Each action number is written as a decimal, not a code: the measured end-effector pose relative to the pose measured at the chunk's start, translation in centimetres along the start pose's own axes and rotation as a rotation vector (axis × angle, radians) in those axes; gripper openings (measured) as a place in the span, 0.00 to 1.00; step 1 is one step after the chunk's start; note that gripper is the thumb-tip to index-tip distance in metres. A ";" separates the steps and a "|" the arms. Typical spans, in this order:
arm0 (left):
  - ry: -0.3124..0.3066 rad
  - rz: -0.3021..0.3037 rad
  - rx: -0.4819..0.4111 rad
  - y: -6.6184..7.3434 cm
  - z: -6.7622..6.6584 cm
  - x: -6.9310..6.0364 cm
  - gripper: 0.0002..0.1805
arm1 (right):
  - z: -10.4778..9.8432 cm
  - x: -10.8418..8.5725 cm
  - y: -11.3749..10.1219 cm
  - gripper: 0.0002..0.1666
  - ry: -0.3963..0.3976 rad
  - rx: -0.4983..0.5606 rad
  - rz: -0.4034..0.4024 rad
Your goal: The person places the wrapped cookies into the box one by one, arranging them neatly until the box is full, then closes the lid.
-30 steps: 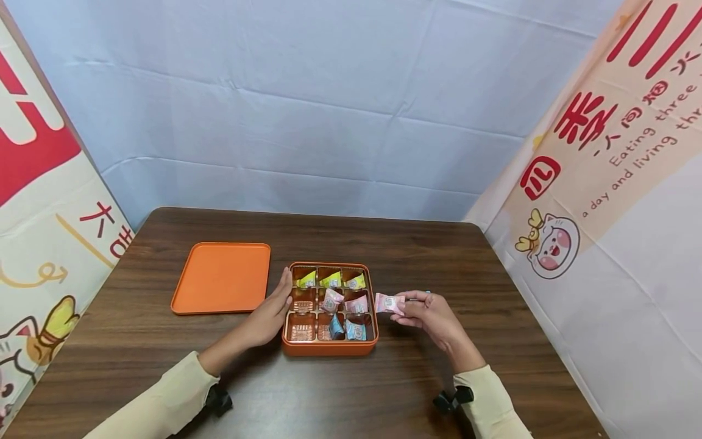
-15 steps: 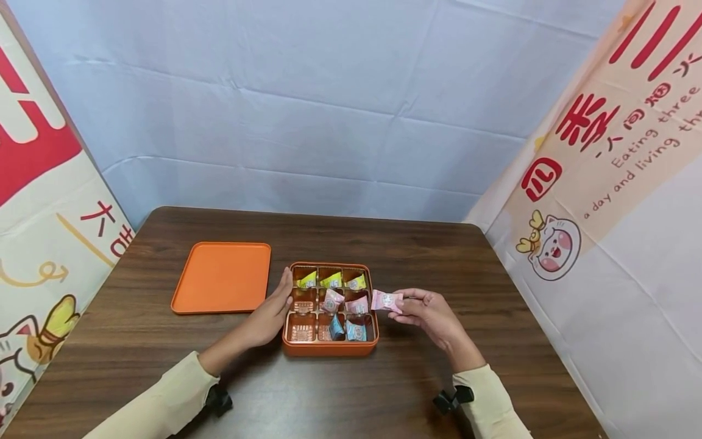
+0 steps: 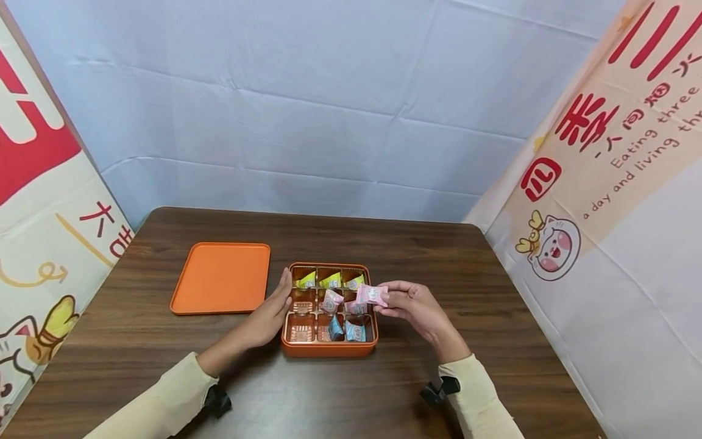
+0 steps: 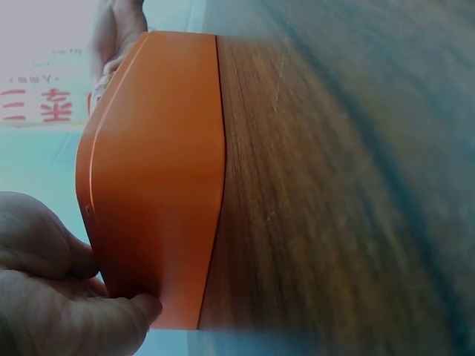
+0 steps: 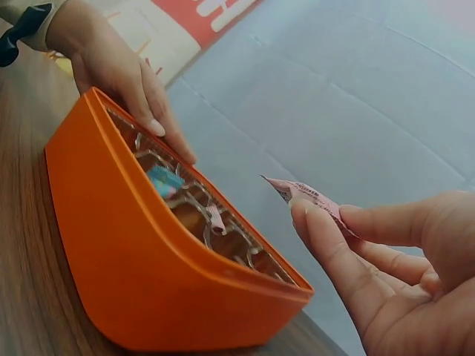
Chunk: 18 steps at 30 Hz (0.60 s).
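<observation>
An orange divided box [image 3: 329, 349] stands on the table with small wrapped candies in some compartments. My right hand [image 3: 412, 308] pinches a pink wrapped candy [image 3: 373, 295] between thumb and fingers, above the box's right edge. In the right wrist view that candy [image 5: 308, 194] is apart from the box. My left hand [image 3: 272, 312] lies along the box's left wall, its fingers fairly straight against it. Yellow candies [image 3: 331, 280] fill the back row. A pink candy [image 3: 331, 301] sits in the middle row, and blue candies [image 3: 355, 331] lie in the front row.
A flat orange lid [image 3: 222, 277] lies on the dark wooden table [image 3: 439, 256] left of the box. A pale cloth backdrop [image 3: 301, 122] hangs behind, and printed banners [image 3: 631, 152] flank the sides. The two leftmost compartments of the middle and front rows show bare bottoms.
My right hand has moved left with the pink candy, from beside the box to over its right edge. My left hand has stayed against the box.
</observation>
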<state>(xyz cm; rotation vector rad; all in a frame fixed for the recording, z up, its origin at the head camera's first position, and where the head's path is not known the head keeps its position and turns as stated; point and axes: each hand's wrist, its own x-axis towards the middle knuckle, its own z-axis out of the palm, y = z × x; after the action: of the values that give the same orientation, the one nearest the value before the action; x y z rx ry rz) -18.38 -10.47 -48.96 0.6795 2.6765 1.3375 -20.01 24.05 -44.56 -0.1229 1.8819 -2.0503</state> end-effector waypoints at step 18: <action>-0.019 -0.020 -0.004 0.2 -0.2 -0.1 0.33 | 2.2 1.8 -0.6 0.21 -0.049 -0.048 0.008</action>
<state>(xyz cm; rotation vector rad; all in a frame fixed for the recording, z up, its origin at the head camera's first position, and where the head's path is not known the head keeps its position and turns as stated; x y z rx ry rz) -18.23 -10.57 -48.72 0.6600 2.6580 1.3236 -21.17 21.44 -44.03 -0.1768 1.8996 -1.9793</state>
